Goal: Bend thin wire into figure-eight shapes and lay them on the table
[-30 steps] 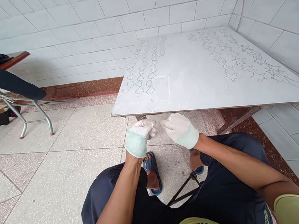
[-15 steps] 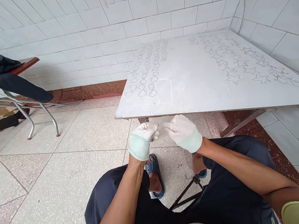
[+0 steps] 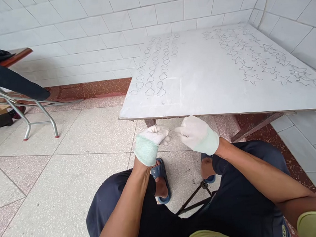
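Done, seemingly: wire loops (image 3: 165,63) and wire stars (image 3: 252,78), lying on tabletop (image 3: 204,82). Not yet laid there: thin wire (image 3: 165,117), near tabletop edge, pinched in left hand (image 3: 152,138). Right hand (image 3: 197,133) beside; its grip, cannot tell.

Over the last second, the left hand (image 3: 153,136) and right hand (image 3: 197,134) have shifted slightly rightward along the desk's (image 3: 213,96) near edge, and the thin wire's (image 3: 165,116) bend beyond the left fingertips now looks narrower.
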Tool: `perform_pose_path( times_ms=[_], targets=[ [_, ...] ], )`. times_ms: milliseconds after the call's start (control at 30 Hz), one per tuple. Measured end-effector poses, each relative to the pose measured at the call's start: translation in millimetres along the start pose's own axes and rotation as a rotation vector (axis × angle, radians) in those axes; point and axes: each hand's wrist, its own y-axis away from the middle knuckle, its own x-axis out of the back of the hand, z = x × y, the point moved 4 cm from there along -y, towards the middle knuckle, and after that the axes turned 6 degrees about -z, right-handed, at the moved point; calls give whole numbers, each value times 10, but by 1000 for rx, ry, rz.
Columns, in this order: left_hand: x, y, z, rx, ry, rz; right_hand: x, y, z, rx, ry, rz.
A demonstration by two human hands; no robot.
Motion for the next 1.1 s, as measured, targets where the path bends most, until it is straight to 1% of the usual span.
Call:
perform_pose_path(
  times_ms=[67,167,333,433,533,600,667,700,867,967,1033,1100],
  targets=[
    [-5,-7,0,1,-23,-20,6,4,26,25,13,-37],
    [-11,-23,7,8,-40,-60,16,20,52,84,19,-43],
    [-66,-10,-38,111,-75,-143,40,75,64,177,37,-104],
    [-97,-17,-77,116,-106,-135,15,103,80,222,36,-156],
    [-115,-47,-107,150,-152,-133,-29,124,136,202,-28,-173],
    [-110,-69,-97,159,-151,-130,-36,138,191,155,-106,-156],
    [-87,-94,-67,137,-133,-119,-20,147,242,120,-166,-118],
    [-74,-107,-57,130,-137,-126,-9,148,260,116,-168,-98],
    [11,-152,-69,50,-92,-79,-12,148,280,86,-138,-12],
    [35,-153,-113,28,-4,-59,-38,156,257,26,-122,78],
    [40,-151,-123,17,60,-71,-38,157,236,6,-122,133],
    [45,-155,-114,-7,112,-86,-33,150,220,-12,-143,144]
  ],
)
